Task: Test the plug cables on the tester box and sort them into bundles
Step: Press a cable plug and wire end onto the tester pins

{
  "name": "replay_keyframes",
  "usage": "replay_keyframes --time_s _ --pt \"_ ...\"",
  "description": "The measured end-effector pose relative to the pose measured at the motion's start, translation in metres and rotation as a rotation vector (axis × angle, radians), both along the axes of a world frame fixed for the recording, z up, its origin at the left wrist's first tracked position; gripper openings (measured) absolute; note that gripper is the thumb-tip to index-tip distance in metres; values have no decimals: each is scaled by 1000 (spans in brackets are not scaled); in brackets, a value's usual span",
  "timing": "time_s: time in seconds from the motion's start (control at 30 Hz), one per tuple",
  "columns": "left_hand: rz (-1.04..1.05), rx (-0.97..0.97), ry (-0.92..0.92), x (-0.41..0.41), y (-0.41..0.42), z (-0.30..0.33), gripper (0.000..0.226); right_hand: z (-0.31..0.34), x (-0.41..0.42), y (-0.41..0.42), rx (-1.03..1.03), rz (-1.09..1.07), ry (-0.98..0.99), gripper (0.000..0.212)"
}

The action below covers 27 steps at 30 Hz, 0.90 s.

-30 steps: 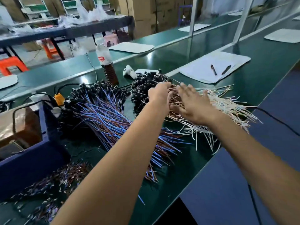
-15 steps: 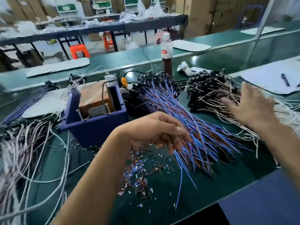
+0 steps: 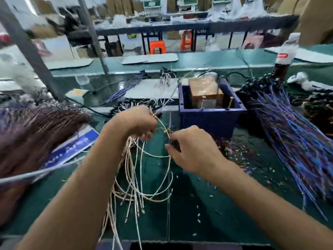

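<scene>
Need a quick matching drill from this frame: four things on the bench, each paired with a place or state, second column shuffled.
1. white cables
2. blue tester box
3. blue-purple cable pile
4. brown cable pile

a. far left on the bench
b. gripped by the left hand
c. right of the tester box
d. just beyond the right hand

Pairs: 1-b, 2-d, 3-c, 4-a

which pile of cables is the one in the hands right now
The white-and-tan cables: the left hand grips them and the right hand pinches one. The blue-purple pile and brown pile lie untouched.
</scene>
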<state>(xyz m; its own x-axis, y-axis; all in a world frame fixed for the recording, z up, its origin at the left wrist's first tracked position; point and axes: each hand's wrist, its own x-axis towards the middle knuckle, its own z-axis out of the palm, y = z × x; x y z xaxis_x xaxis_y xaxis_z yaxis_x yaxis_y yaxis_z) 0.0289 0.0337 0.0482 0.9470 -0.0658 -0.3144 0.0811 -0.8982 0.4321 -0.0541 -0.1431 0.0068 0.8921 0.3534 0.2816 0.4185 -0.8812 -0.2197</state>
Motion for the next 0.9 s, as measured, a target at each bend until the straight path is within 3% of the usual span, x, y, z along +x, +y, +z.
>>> replay_keyframes --time_s 0.17,0.3,0.4,0.53,0.7,0.8,0.9 --pt "38 41 -16 8 25 16 20 -2 55 67 -77 -67 -10 12" --pt "102 25 -167 20 26 22 13 -15 94 98 -168 -170 -9 35" --pt "129 70 -204 31 24 18 9 -25 114 104 -112 -243 57 30" --pt "154 227 -234 46 19 1 17 -19 124 91 82 -211 184 10" --pt "177 355 -268 60 11 -7 12 -15 105 78 451 -261 586 17" --pt "183 278 -358 68 6 -8 11 -21 86 74 654 -258 595 16" --pt "126 179 -276 70 -7 -10 37 -27 67 72 804 -221 561 15"
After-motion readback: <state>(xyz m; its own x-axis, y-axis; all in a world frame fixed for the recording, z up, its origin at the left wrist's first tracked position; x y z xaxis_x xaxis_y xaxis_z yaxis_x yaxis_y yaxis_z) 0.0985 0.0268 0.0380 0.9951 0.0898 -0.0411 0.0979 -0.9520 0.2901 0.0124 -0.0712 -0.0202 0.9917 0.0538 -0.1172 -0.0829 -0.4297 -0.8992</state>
